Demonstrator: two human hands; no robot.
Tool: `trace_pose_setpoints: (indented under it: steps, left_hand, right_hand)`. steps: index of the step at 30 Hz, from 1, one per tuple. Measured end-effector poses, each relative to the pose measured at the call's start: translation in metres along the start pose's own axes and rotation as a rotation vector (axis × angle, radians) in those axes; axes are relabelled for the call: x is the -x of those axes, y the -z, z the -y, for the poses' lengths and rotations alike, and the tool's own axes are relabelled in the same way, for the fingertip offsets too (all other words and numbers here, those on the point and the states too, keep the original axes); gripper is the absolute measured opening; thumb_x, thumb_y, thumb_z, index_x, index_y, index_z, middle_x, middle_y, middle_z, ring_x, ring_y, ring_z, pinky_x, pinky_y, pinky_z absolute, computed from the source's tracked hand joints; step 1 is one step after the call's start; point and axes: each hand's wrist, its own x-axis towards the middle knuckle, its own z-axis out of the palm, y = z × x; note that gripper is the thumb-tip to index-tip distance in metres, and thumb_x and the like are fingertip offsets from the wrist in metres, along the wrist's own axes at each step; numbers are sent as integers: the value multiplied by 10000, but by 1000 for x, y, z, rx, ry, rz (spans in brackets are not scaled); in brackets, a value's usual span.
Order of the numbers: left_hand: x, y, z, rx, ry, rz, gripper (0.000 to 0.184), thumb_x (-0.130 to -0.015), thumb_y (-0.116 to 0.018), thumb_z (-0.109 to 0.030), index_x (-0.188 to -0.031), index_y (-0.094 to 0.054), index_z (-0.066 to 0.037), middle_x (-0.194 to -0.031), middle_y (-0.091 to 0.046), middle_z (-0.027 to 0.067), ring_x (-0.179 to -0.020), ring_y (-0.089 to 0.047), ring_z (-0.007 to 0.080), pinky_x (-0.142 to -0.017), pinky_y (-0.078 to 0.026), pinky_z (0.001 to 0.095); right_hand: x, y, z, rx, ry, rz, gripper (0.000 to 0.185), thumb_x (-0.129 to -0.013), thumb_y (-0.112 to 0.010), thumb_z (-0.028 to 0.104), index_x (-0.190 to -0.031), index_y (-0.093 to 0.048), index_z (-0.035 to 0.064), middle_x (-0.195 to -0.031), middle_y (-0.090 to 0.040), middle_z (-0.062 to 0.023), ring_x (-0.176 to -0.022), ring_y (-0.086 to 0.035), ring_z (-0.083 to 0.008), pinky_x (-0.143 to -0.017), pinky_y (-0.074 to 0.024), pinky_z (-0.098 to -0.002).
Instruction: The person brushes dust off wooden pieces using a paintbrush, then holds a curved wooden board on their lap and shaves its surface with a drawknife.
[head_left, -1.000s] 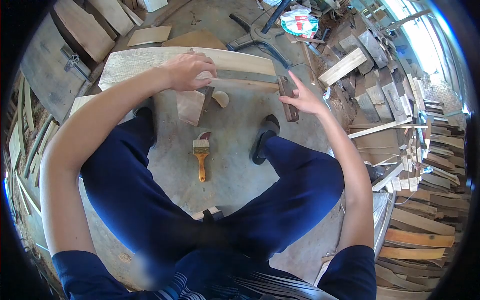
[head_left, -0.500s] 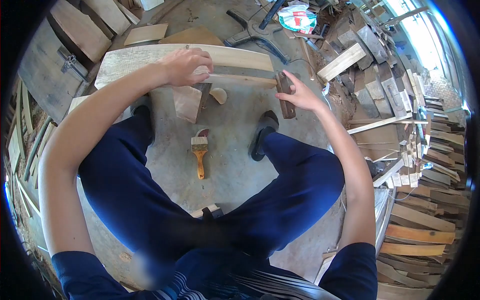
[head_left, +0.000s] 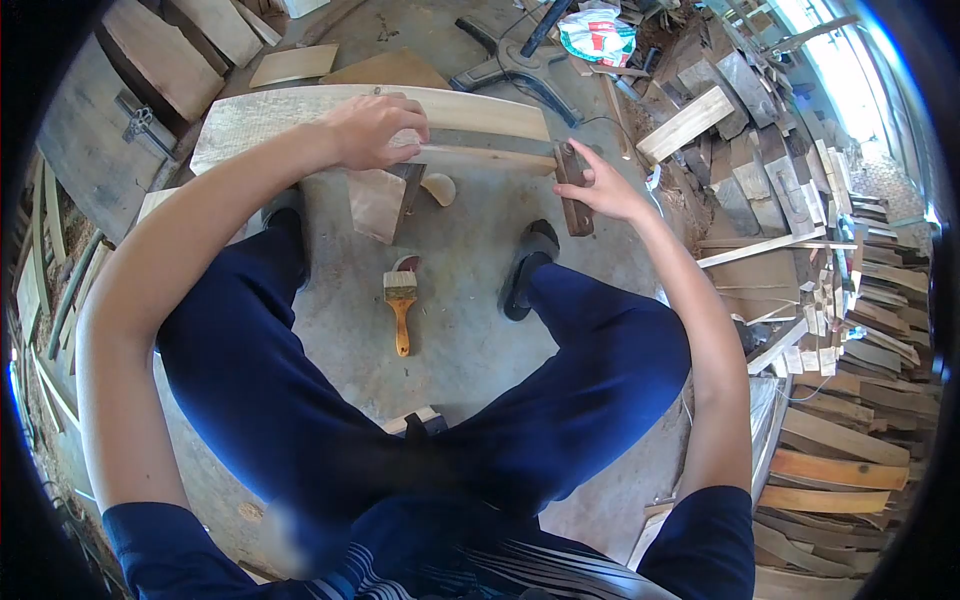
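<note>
A long pale board point(head_left: 290, 110) lies crosswise in front of me on a wooden support. My left hand point(head_left: 375, 132) rests over it, fingers curled and closed on a narrow wooden strip point(head_left: 490, 158) along its near side. A grey band shows between strip and board. At the strip's right end, my right hand point(head_left: 607, 188) grips a dark brown wooden block point(head_left: 575, 200) between thumb and fingers. The block stands crosswise, close against the strip's end; whether they touch, I cannot tell. On the floor between my legs lies a paintbrush point(head_left: 401, 310) with an orange handle.
A wooden block point(head_left: 377, 205) stands under the board, beside a small rounded offcut point(head_left: 438, 189). Beyond are a dark metal stand base point(head_left: 510, 65) and a white-and-green bag point(head_left: 598, 38). Stacked wood pieces point(head_left: 840, 450) line the right side; large planks point(head_left: 165, 50) lean at left.
My hands, the strip and the dark block have shifted very slightly to the right in view. Both grips look the same.
</note>
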Motion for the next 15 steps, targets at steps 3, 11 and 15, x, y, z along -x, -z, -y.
trace_pose_setpoints:
  steps: [3,11,15]
  left_hand:
    - [0,1,-1,-4,0,2,202,-933,-655,-235,-1083,-684,-103,-1175,-661,67,-1153,-608,306,-994,-491,448]
    - [-1,3,-4,6,19,22,211,-926,-665,-236,-1093,-674,-108,-1174,-661,68,-1159,-605,311,-992,-492,452]
    - [-1,3,-5,9,14,9,212,-915,-675,-227,-1092,-670,-111,-1168,-661,74,-1152,-610,315,-991,-490,455]
  right_hand:
    - [3,2,4,-45,-44,28,1085,-806,-837,389,-1623,-172,128,-1182,-657,-271,-785,-731,-247,-532,-571,-345]
    - [6,5,10,-43,-85,60,1109,-814,-829,393,-1634,-120,156,-1121,-687,-239,-805,-723,-251,-549,-579,-350]
    - [10,7,16,-75,-110,68,1154,-814,-829,384,-1641,-50,180,-1090,-694,-231,-815,-721,-256,-557,-593,-361]
